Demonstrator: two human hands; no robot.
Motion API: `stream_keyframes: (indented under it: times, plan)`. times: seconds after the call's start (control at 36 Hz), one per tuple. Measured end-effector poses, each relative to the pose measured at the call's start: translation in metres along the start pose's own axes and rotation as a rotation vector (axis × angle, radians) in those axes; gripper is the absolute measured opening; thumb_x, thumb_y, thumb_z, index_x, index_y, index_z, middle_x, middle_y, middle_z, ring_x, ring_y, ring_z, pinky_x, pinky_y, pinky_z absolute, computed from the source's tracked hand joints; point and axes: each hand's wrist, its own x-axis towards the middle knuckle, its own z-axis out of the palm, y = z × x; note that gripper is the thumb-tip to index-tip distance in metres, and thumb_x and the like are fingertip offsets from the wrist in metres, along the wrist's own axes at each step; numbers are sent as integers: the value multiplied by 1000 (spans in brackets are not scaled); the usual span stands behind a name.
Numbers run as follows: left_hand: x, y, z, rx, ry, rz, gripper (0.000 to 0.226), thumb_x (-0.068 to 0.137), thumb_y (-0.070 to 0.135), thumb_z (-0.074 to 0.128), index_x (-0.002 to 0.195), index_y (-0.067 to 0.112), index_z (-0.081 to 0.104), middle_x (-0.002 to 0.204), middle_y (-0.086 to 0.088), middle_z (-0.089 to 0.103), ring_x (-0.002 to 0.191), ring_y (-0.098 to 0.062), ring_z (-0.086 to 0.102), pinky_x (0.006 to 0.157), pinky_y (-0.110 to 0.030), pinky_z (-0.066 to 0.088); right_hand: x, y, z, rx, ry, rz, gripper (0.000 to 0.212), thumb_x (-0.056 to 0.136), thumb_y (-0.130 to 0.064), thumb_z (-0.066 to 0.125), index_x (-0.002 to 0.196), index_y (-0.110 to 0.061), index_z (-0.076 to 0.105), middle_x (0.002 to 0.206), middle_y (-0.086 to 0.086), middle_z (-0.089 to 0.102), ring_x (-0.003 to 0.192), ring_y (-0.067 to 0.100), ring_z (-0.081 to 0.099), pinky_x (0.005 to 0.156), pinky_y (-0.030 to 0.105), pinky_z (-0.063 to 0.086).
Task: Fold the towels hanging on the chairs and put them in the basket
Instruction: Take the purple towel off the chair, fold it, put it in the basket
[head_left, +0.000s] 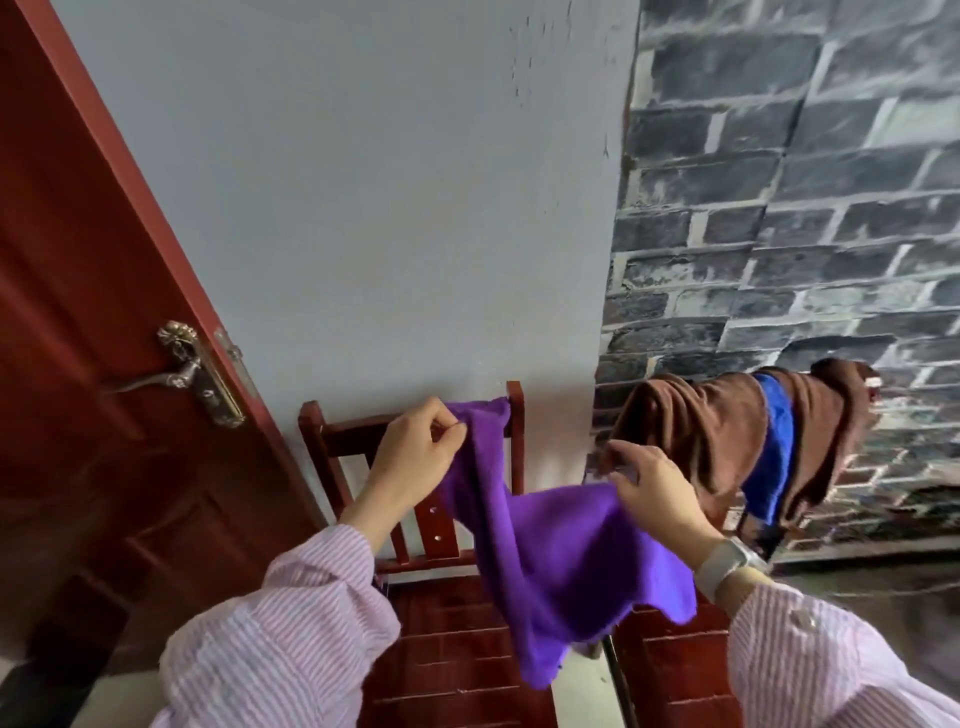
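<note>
Both grips pinch the soft purple cloth towel (550, 551), left hand (415, 457) up by the red wooden chair (332, 447), right hand (649, 488) near what looks like brown and blue towels (727, 441).

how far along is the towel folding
Nothing looks finished: no folded towel or basket shows. In hand: the left hand and right hand pinch the purple towel, partly over the chair. Left: the brown towel and blue towel hang nearby.
</note>
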Motion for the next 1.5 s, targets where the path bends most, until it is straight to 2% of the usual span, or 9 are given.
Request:
stream_keyframes:
  times: [0.11,0.22,0.33,0.56,0.75,0.94,1.08,1.31,1.5]
  plan:
    - [-5,31,2,-136,9,-70,13,90,20,55,78,14,52,76,-5,59,52,-12,57,43,-7,37,-45,-38,-9,576,-205,-124,13,84,-22,63,96,-26,61,91,4,66,83,17,61,79,30,48]
    - [-11,63,11,-224,34,-35,12,88,19,59,81,11,53,74,-2,58,47,-10,58,41,-13,42,-75,-63,-12,767,-399,-137,68,64,-52,70,121,-21,49,111,1,62,103,15,60,92,33,49]
    - [-12,84,10,-393,59,-62,14,86,18,61,75,14,53,76,1,56,44,-6,59,62,-40,57,-83,-66,-13,561,-187,-131,43,78,-21,68,115,-16,47,90,-4,60,90,18,61,84,30,50]
    - [0,78,-16,-175,336,108,7,85,16,58,79,14,54,94,-2,59,84,-17,56,79,-30,45,-68,-64,-44,582,164,-185,11,91,-5,46,88,-13,53,76,-1,58,67,-1,50,68,19,40]
    - [0,41,-28,-185,-105,119,22,86,8,52,69,16,40,63,1,43,60,-14,38,54,-16,32,-48,-88,-78,424,198,-318,12,91,0,47,98,0,56,81,-7,55,77,-7,49,73,-1,32]
    - [-2,60,-29,-286,-663,176,51,88,21,59,133,30,36,116,-1,59,110,-11,56,98,-26,42,-42,-116,-93,499,-45,-369,32,85,5,53,98,-22,43,83,-1,54,73,6,53,70,9,40]
    - [-7,67,-7,-257,-303,278,9,93,23,50,96,24,58,85,2,66,77,-10,62,69,-18,49,-38,-114,-90,463,135,-369,34,83,0,59,94,-28,44,79,-1,57,78,19,56,77,22,43]
    - [-2,73,10,-125,-327,296,28,93,21,50,65,24,51,63,6,49,61,-5,44,62,-24,34,-53,-16,-21,56,187,39,29,78,-6,59,107,-7,60,104,15,61,101,34,55,86,43,45]
    - [-1,67,26,-308,-254,43,23,92,27,50,84,10,65,84,-11,65,77,-18,58,78,-42,50,-108,2,43,597,-64,139,36,81,-4,64,109,-24,52,95,4,56,71,0,55,69,13,46]
